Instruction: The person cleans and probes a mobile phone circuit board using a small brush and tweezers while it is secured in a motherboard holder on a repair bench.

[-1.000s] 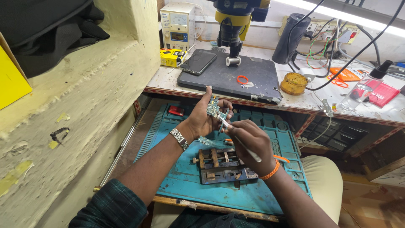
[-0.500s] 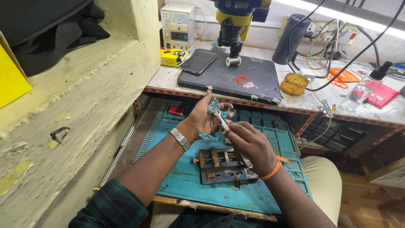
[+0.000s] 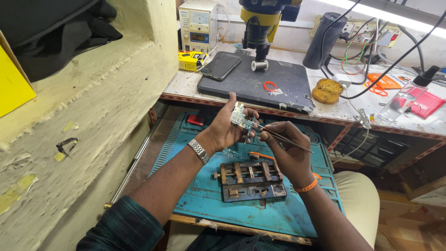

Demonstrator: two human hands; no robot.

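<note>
Above the blue work mat (image 3: 297,211), near its middle: left hand (image 3: 227,130) holds a small circuit board (image 3: 238,113) upright, fingers curled around its edges, thumb on the near side. Board raised clear of the mat, just this side of the bench edge. Metal watch (image 3: 199,151) on the left wrist.

Right hand (image 3: 284,148) pinches a pair of tweezers (image 3: 274,135) between thumb and forefingers; grip tight. Tips meet the lower right edge of the board. Whether anything sits between the tips: cannot tell, too small. Orange band (image 3: 306,187) on the right wrist.

On the mat, directly below both hands: rusty metal board-holder jig (image 3: 251,179), nothing clamped in it. Orange-handled brush (image 3: 260,155) lies just beyond the jig.

Far side, on the bench: dark pad (image 3: 278,83) carrying a phone (image 3: 222,65) at left and an orange ring (image 3: 270,85) near centre. Microscope (image 3: 262,23) stands over the pad. Round tin (image 3: 327,90) to the right of the pad.
</note>
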